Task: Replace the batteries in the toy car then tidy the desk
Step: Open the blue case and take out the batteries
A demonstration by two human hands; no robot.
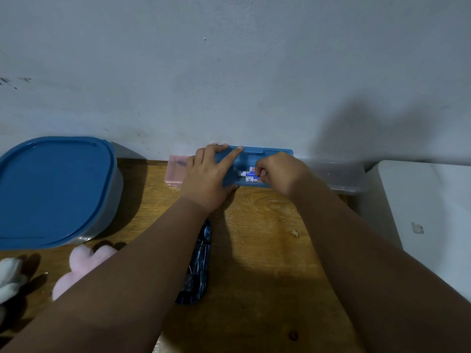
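Note:
A small blue plastic box (270, 155) stands against the wall at the back of the wooden desk (265, 250). White batteries with red and blue print (248, 175) lie inside it. My left hand (207, 179) grips the box's left end, index finger stretched along its top edge. My right hand (280, 174) is over the box, fingertips pinched on the batteries. The dark blue toy car (200, 263) lies on the desk under my left forearm, mostly hidden.
A large grey container with a blue lid (56, 189) fills the desk's left. A pink box (175, 171) and a clear box (339, 177) flank the blue box. Pink (84, 266) and white (10, 278) plush toys lie front left. A white surface (428, 212) adjoins on the right.

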